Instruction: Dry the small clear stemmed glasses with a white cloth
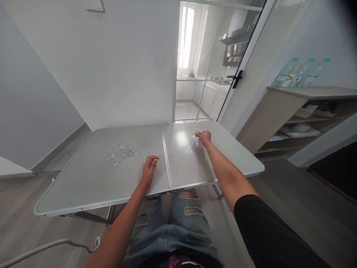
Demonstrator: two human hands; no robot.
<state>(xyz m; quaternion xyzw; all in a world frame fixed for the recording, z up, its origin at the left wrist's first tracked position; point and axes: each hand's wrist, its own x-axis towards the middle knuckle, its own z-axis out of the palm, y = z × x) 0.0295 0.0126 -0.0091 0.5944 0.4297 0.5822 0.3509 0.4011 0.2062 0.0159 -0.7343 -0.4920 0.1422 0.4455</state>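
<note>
Nearest, left hand [150,166] rested loosely curled, holding nothing, on the surface [83,186]; right hand [205,137] pinched a light, slippery, breakable glass [198,128] by its stem at upper centre.

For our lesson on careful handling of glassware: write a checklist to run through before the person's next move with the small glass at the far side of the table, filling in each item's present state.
1. Right hand closed on the small glass: ok, fingers are on it.
2. Glass upright: cannot tell, it is clear and partly hidden.
3. Glass well inside the table edge: not ok, it sits near the far rim.
4. Left hand free: ok, it rests loosely curled on the table, holding nothing.
5. Cluster of small glasses apart from both hands: ok, it stands on the left half.
</note>
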